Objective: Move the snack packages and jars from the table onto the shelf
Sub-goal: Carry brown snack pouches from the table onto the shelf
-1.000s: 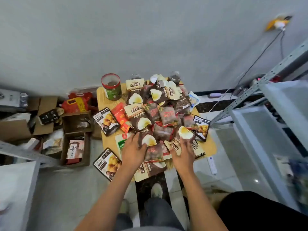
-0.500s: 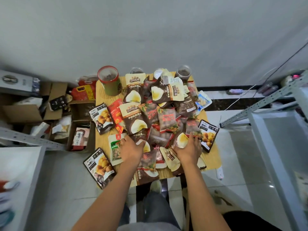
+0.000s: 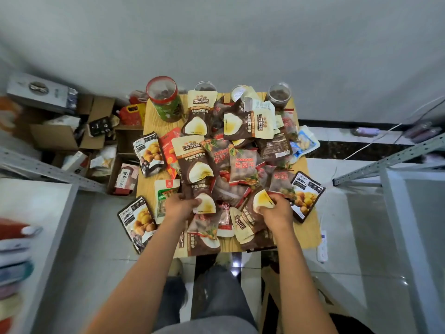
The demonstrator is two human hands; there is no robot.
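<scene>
Standing at the far left, a white shelf board carries a blurred row of coloured packets at the picture's edge. Beside it, open brown cardboard boxes sit on the floor against the grey wall. Next comes the small light wooden worktop, heaped with snack packages. At its back left corner stands a clear plastic jar with a red rim and green label, upright; three smaller clear jars line the back edge, partly hidden by pouches. A black pouch printed with yellow nuts overhangs the worktop's near left corner.

The left hand has its fingers curled round the lower edge of a brown pouch with a cream half-moon window near the front of the heap. The right hand pinches a second brown pouch with a yellow window, its thumb on the window. Both pouches lie on the pile among red-and-clear dried fruit bags. Right of the worktop, a white power strip lies on the tiled floor, and a grey metal shelf frame rises at the far right.
</scene>
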